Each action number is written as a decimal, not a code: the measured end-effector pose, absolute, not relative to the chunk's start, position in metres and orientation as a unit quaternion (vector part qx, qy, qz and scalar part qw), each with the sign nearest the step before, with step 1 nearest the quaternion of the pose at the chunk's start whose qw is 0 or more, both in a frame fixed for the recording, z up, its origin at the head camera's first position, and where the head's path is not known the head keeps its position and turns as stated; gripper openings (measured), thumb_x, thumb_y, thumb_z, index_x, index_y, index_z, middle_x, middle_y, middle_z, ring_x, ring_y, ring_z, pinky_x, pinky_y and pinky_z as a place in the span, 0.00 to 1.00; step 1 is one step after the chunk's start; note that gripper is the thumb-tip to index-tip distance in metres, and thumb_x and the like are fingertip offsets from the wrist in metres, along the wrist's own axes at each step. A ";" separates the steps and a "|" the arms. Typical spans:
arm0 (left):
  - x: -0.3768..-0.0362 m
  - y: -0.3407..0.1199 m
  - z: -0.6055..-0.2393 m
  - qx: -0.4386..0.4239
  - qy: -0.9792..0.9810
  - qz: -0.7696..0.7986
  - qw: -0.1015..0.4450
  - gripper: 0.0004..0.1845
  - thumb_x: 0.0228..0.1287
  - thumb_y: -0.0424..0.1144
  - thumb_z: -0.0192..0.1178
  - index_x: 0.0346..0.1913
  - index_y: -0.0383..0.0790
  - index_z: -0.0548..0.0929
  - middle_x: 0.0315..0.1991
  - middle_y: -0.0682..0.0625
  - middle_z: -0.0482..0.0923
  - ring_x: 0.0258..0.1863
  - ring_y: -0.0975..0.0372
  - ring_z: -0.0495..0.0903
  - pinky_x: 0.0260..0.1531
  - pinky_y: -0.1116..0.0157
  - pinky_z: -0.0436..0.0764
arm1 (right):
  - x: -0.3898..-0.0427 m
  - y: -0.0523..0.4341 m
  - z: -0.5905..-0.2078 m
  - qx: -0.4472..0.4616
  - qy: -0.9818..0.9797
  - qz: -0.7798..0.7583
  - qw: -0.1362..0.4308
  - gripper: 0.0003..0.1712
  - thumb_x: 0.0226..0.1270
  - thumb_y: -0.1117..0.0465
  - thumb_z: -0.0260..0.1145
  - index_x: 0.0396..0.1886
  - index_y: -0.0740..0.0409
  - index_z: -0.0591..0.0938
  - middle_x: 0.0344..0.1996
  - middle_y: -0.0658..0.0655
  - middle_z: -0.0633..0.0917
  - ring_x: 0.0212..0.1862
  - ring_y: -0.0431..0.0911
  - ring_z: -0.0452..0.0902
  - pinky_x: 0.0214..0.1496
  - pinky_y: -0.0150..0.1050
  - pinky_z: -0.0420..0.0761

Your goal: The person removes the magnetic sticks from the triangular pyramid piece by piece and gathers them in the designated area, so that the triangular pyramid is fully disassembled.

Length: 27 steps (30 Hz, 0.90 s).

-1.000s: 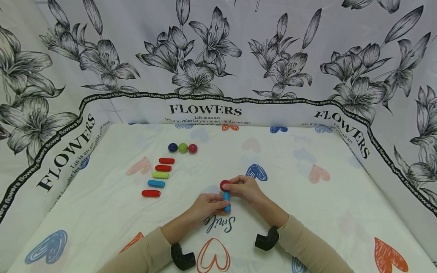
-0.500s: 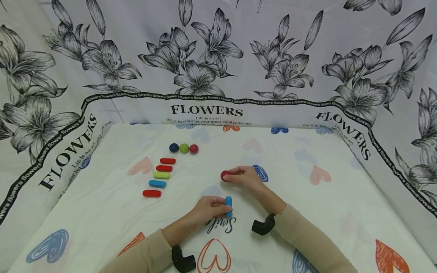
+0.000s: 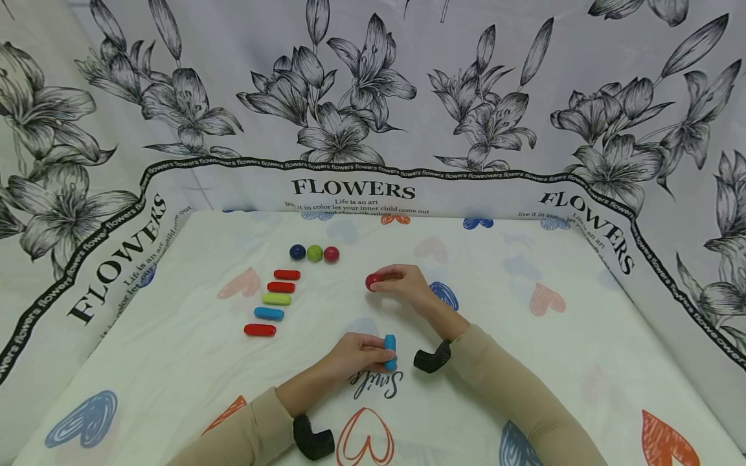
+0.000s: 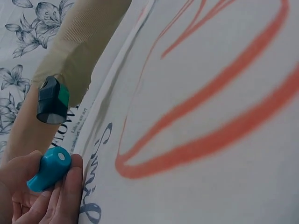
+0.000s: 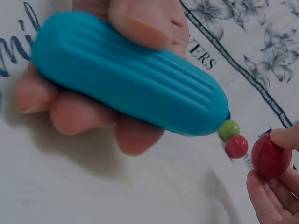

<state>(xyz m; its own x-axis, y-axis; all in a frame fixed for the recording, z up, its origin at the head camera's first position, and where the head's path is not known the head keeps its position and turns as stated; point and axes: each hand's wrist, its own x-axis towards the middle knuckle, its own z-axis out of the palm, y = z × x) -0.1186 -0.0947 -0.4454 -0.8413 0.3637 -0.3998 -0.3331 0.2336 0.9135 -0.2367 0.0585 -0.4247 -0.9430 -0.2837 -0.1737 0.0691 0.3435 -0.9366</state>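
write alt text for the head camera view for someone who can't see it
A person's left hand grips a blue capsule-shaped stick near the table's front, while the right hand pinches a red ball farther back. To the left lie five sticks in a column, with three balls in a row behind them, on a heart-print cloth.

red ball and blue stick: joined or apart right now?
Apart. The right hand pinches the red ball further up the cloth, while the left hand holds the blue stick alone, with bare cloth between them.
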 end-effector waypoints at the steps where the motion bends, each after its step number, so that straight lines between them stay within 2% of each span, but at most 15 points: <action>1: -0.118 -0.095 -0.445 0.012 0.732 0.620 0.282 0.22 0.61 0.45 0.65 0.52 0.33 0.82 0.41 0.43 0.89 0.37 0.63 0.89 0.47 0.66 0.85 | -0.238 0.057 -0.425 -0.069 0.806 -0.568 0.152 0.21 0.56 0.57 0.74 0.50 0.58 0.84 0.47 0.60 0.88 0.44 0.41 0.82 0.50 0.32 0.82; 10: -0.119 -0.097 -0.444 0.020 0.728 0.622 0.289 0.21 0.62 0.44 0.64 0.52 0.32 0.82 0.41 0.42 0.88 0.36 0.64 0.89 0.46 0.66 0.86 | -0.258 0.050 -0.426 -0.062 0.800 -0.580 0.139 0.21 0.55 0.59 0.74 0.49 0.59 0.84 0.47 0.61 0.87 0.46 0.41 0.82 0.47 0.30 0.79; 18: -0.118 -0.097 -0.443 0.026 0.719 0.635 0.282 0.20 0.63 0.41 0.64 0.52 0.29 0.81 0.41 0.40 0.88 0.34 0.66 0.88 0.42 0.66 0.87 | -0.282 0.043 -0.426 -0.083 0.818 -0.557 0.122 0.23 0.53 0.55 0.76 0.50 0.55 0.84 0.49 0.58 0.87 0.49 0.46 0.83 0.58 0.39 0.80; 27: -0.118 -0.096 -0.442 0.028 0.713 0.640 0.284 0.20 0.63 0.39 0.63 0.53 0.27 0.80 0.43 0.37 0.87 0.35 0.64 0.88 0.43 0.64 0.87 | -0.296 0.032 -0.423 -0.119 0.824 -0.543 0.106 0.23 0.54 0.58 0.75 0.52 0.57 0.84 0.51 0.59 0.86 0.51 0.49 0.84 0.61 0.40 0.80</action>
<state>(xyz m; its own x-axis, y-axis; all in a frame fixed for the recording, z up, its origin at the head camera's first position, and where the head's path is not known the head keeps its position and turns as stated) -0.1179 -0.0956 -0.4424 -0.8373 0.4034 -0.3692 -0.3239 0.1781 0.9292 -0.2956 0.0322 -0.4232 -0.9489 -0.3121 -0.0456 -0.0810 0.3810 -0.9210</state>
